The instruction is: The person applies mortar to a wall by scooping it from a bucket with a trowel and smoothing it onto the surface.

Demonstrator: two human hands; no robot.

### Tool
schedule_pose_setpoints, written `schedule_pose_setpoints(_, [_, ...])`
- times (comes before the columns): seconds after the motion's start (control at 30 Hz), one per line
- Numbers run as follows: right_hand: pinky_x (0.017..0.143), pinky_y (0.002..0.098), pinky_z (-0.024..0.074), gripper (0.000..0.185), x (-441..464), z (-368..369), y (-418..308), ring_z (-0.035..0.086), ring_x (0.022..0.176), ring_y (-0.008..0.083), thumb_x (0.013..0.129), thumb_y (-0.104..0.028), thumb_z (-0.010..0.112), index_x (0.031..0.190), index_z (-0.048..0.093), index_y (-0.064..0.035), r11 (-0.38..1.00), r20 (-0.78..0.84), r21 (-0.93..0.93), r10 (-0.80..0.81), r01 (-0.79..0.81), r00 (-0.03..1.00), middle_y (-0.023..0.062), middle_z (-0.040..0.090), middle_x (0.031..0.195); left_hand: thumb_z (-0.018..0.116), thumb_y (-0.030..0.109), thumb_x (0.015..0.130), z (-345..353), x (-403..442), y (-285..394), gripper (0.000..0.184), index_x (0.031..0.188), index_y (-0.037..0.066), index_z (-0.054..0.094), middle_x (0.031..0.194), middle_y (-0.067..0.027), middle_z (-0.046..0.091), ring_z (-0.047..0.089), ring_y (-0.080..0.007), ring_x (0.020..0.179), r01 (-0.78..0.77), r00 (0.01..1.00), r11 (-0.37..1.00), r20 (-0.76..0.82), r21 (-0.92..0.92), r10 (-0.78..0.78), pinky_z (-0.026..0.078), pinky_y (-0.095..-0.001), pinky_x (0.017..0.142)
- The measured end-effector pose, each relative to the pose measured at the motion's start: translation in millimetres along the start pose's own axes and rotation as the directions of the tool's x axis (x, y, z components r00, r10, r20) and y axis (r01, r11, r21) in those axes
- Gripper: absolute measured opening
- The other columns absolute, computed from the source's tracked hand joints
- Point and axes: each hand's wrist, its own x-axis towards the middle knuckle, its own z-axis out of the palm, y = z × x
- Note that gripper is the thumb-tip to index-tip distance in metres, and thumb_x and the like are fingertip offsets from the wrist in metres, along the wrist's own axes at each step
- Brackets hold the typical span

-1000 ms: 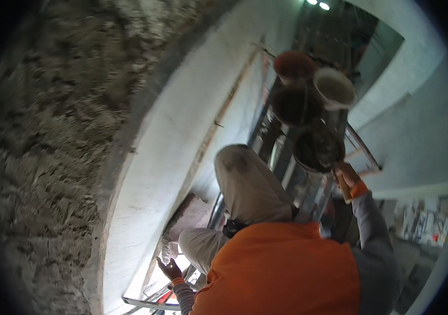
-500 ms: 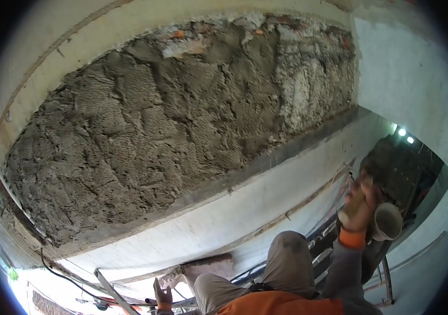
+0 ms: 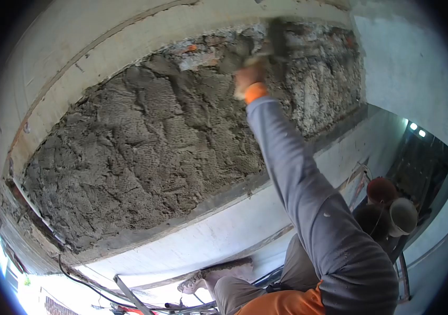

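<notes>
My right hand, in an orange cuff, is raised to the upper part of the wall panel. It is closed around the handle of a trowel and smeared by motion. The trowel's dark blade is a blur near the panel's top edge, over exposed brick and rough old render. Wet grey mortar covers most of the panel to the left in uneven, ridged layers. My left hand is out of view.
A reddish bucket and a pale grey bucket stand at the lower right. A smooth ledge runs under the mortar. A mortar-stained board lies by my knees. A metal bar slants at the lower left.
My right hand has swung from beside the buckets up and left to the top of the panel, trowel in hand. My left hand, open near the board before, has left the view.
</notes>
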Motion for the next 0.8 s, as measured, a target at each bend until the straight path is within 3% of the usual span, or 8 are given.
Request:
schedule_pose_setpoints(0.13, [0.065,0.0419,0.0517,0.052,-151.6,19.0,-58.6,0.062,0.075,0.0365,0.074,-0.017,0.064,0.118,0.039,-0.0021,0.915,0.368,0.332,-0.348,0.228,0.862,0.0229,0.060,0.089,0.063,0.021,0.076,23.8,3.0,15.4,0.075,0.138,0.006,0.023,0.137,-0.0210,0.033,0.040,-0.0329,0.119,-0.028,0.999,1.000,0.023,0.007,0.028,0.036,-0.0358,0.097])
schedule_pose_setpoints(0.23, [0.064,0.0430,0.0524,0.050,-218.6,6.6,-45.4,0.061,0.071,0.0352,0.074,-0.008,0.056,0.119,0.034,-0.0032,0.914,0.573,0.407,-0.245,-0.011,0.782,0.0248,0.058,0.090,0.063,0.019,0.076,24.0,3.5,17.8,0.074,0.137,0.005,0.024,0.137,-0.0212,0.033,0.040,-0.0329,0.119,-0.037,0.999,0.999,0.022,-0.009,0.037,0.037,-0.0355,0.096])
schedule_pose_setpoints(0.43, [0.042,0.0241,0.0426,0.052,-277.2,-81.1,85.9,0.047,0.052,0.0084,0.076,-0.003,0.057,0.123,0.039,-0.0105,0.742,0.693,0.466,0.032,-0.482,0.720,0.0028,0.049,0.072,0.062,0.014,0.075,35.3,-7.4,16.3,0.072,0.136,0.003,0.026,0.136,-0.0216,0.032,0.041,-0.0328,0.120,-0.038,0.998,0.999,0.042,0.013,0.038,0.039,-0.0351,0.094])
schedule_pose_setpoints(0.57, [0.056,0.0351,0.0484,0.035,-315.7,-211.6,199.0,0.061,0.063,0.0270,0.073,-0.014,0.061,0.103,0.054,0.0001,0.998,0.487,-0.019,0.066,-0.065,0.871,0.0146,0.060,0.073,0.061,0.010,0.074,45.1,-13.4,3.2,0.071,0.135,0.002,0.027,0.136,-0.0219,0.032,0.041,-0.0327,0.120,-0.038,0.996,0.998,0.083,0.045,0.034,0.040,-0.0348,0.093])
schedule_pose_setpoints(0.67, [0.066,0.0418,0.0482,0.027,-361.1,-333.1,253.2,0.059,0.078,0.0362,0.068,-0.022,0.065,0.085,0.057,-0.0032,0.793,0.471,-0.609,0.364,-0.003,0.804,0.0181,0.060,0.081,0.061,0.008,0.073,52.9,-12.5,-9.5,0.070,0.135,0.001,0.028,0.136,-0.0222,0.032,0.041,-0.0326,0.120,-0.112,0.988,0.990,0.113,0.089,0.102,0.041,-0.0345,0.092])
schedule_pose_setpoints(0.7, [0.068,0.0439,0.0466,0.029,-385.5,-379.1,287.7,0.058,0.079,0.0351,0.066,-0.025,0.065,0.085,0.059,-0.0046,0.551,0.556,-0.772,0.343,0.317,0.758,0.0179,0.059,0.082,0.061,0.007,0.073,52.3,-7.9,-13.9,0.070,0.135,0.001,0.029,0.136,-0.0222,0.032,0.041,-0.0326,0.120,-0.159,0.981,0.981,0.127,0.109,0.144,0.042,-0.0345,0.092])
schedule_pose_setpoints(0.77, [0.073,0.0438,0.0467,0.035,-395.0,-443.8,248.1,0.058,0.080,0.0364,0.065,-0.027,0.063,0.092,0.058,-0.0045,0.674,0.251,-0.714,0.500,-0.191,0.829,0.0199,0.059,0.088,0.061,0.006,0.073,58.9,12.0,-18.3,0.069,0.134,0.000,0.029,0.136,-0.0224,0.032,0.041,-0.0326,0.120,-0.239,0.964,0.963,0.145,0.126,0.221,0.042,-0.0343,0.092])
schedule_pose_setpoints(0.8, [0.074,0.0432,0.0468,0.036,-407.1,-483.7,247.3,0.058,0.082,0.0363,0.066,-0.025,0.061,0.094,0.057,-0.0045,0.574,0.217,-0.792,0.585,-0.210,0.781,0.0196,0.059,0.091,0.061,0.005,0.072,62.0,22.8,-17.8,0.069,0.134,0.000,0.029,0.136,-0.0225,0.032,0.041,-0.0326,0.120,-0.252,0.958,0.961,0.166,0.112,0.232,0.043,-0.0342,0.091])
